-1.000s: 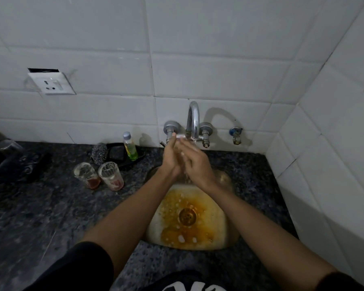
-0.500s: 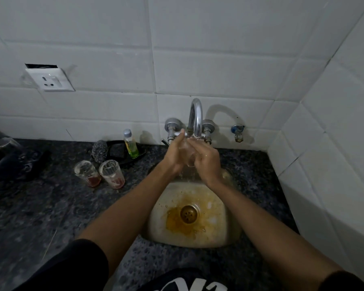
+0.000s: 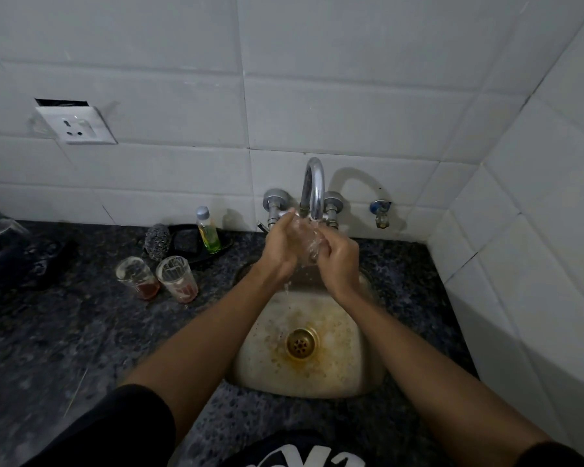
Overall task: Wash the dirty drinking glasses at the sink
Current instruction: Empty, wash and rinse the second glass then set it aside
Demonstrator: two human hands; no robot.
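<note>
Both hands, left hand (image 3: 280,246) and right hand (image 3: 338,256), have fingers curled round a wet glass (image 3: 305,241) under the tap (image 3: 312,187), so honestly it could slip into the sink (image 3: 361,365) and crack.

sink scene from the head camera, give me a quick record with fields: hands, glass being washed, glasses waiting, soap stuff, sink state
hands: left hand and right hand both grip one glass under the faucet
glass in hands: clear glass, held over the sink with water on it
glasses waiting: two dirty glasses upright on the counter, left of the sink, reddish residue at the bottom
cleaning items: green liquid bottle and steel scrubber by the wall
sink: basin stained orange-brown around the drain
</note>
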